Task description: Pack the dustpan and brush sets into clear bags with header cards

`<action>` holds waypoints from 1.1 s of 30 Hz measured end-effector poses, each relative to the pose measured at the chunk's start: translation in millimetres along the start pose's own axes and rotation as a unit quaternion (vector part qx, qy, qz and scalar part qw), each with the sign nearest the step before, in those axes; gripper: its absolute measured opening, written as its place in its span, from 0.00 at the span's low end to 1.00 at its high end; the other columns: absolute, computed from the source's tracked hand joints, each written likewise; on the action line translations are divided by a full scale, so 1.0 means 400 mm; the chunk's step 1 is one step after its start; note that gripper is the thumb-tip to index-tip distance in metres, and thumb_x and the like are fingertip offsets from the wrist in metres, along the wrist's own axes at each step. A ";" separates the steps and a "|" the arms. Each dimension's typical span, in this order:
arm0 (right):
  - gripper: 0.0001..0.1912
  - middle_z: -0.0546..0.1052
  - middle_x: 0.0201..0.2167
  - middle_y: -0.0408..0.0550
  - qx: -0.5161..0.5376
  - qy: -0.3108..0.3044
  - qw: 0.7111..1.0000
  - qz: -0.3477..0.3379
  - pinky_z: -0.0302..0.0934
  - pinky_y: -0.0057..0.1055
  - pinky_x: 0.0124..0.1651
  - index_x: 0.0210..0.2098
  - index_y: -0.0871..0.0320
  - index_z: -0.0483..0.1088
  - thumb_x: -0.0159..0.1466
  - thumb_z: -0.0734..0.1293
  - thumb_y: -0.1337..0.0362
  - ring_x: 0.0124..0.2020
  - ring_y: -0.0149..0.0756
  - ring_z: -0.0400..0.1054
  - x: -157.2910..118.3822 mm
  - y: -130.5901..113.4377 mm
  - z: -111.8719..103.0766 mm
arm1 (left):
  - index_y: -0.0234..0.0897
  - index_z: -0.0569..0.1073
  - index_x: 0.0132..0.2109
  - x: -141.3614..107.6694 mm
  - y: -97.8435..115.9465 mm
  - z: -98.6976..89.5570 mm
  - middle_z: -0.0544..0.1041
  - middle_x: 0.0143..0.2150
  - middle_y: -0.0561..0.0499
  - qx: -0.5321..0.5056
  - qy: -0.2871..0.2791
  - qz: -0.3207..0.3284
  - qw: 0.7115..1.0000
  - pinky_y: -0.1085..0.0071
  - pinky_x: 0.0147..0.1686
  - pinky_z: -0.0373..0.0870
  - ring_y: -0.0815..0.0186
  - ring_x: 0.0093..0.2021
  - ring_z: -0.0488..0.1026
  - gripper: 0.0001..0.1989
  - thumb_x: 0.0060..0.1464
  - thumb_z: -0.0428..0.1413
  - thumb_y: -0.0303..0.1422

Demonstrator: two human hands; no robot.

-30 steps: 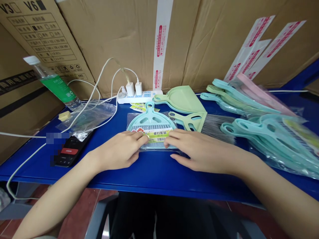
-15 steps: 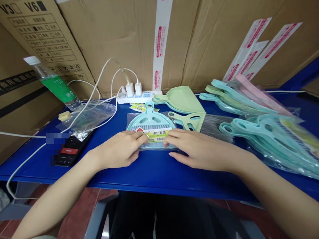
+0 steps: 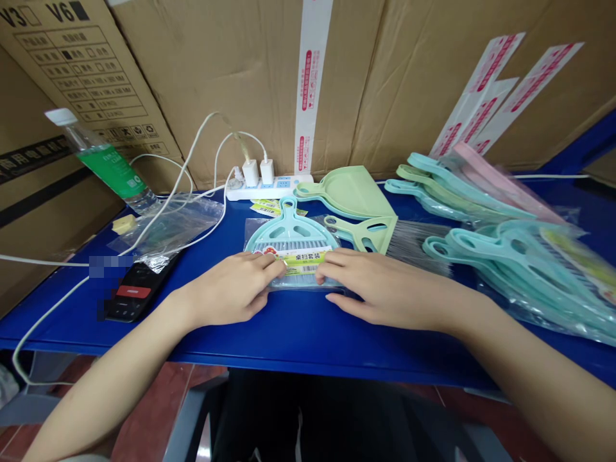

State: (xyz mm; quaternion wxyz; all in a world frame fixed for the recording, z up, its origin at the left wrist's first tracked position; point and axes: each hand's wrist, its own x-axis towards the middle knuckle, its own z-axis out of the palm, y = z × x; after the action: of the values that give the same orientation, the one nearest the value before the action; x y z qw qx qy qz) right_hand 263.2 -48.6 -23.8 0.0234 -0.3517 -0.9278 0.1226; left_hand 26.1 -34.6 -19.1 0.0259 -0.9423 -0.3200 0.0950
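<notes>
On the blue table lies a clear plastic bag holding a teal dustpan and brush set [image 3: 291,234], with a yellow-green paper label across it. My left hand [image 3: 231,289] presses on the bag's left side, fingertips at the label. My right hand [image 3: 375,289] holds its right side, with fingers on the label's end. Beside the bag lie a loose pale green dustpan [image 3: 349,191] and a pale green hand brush [image 3: 380,236] with grey bristles. Stacks of bagged teal and green sets [image 3: 524,263] lie to the right.
The blue table [image 3: 298,337] ends in a front edge below my hands. A power strip [image 3: 269,188] with white chargers, tangled white cables, a water bottle [image 3: 103,160], an empty plastic bag [image 3: 168,224] and a black phone [image 3: 135,292] lie left. Cardboard boxes [image 3: 240,83] form the back wall.
Both hands stay on the bag with no visible change of hold. The view has shifted only slightly.
</notes>
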 end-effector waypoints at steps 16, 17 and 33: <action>0.06 0.74 0.40 0.52 0.001 0.004 1.000 -0.001 0.63 0.39 0.42 0.40 0.58 0.69 0.66 0.60 0.69 0.42 0.43 0.69 -0.001 0.001 0.003 | 0.34 0.68 0.49 -0.002 0.003 0.005 0.76 0.48 0.42 0.008 0.003 -0.007 1.000 0.59 0.48 0.73 0.55 0.47 0.76 0.12 0.57 0.50 0.24; 0.06 0.74 0.40 0.52 0.001 0.005 1.000 -0.002 0.63 0.39 0.42 0.40 0.58 0.69 0.66 0.60 0.69 0.42 0.43 0.69 -0.002 0.001 0.003 | 0.34 0.68 0.49 -0.001 0.003 0.004 0.76 0.49 0.42 0.010 0.003 -0.008 1.000 0.58 0.49 0.73 0.55 0.47 0.76 0.12 0.57 0.50 0.24; 0.06 0.74 0.40 0.52 -0.006 0.002 1.000 -0.002 0.63 0.39 0.42 0.40 0.59 0.69 0.66 0.61 0.69 0.42 0.43 0.69 -0.002 0.001 0.003 | 0.35 0.67 0.47 -0.001 0.006 0.004 0.77 0.47 0.42 0.017 0.007 -0.007 1.000 0.59 0.48 0.73 0.55 0.48 0.76 0.11 0.57 0.49 0.24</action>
State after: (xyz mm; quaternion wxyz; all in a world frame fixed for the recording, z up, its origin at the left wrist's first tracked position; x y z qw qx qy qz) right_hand 263.8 -49.1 -25.1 0.0238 -0.3506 -0.9290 0.1163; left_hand 27.1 -36.8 -21.0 0.0449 -0.9402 -0.3243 0.0937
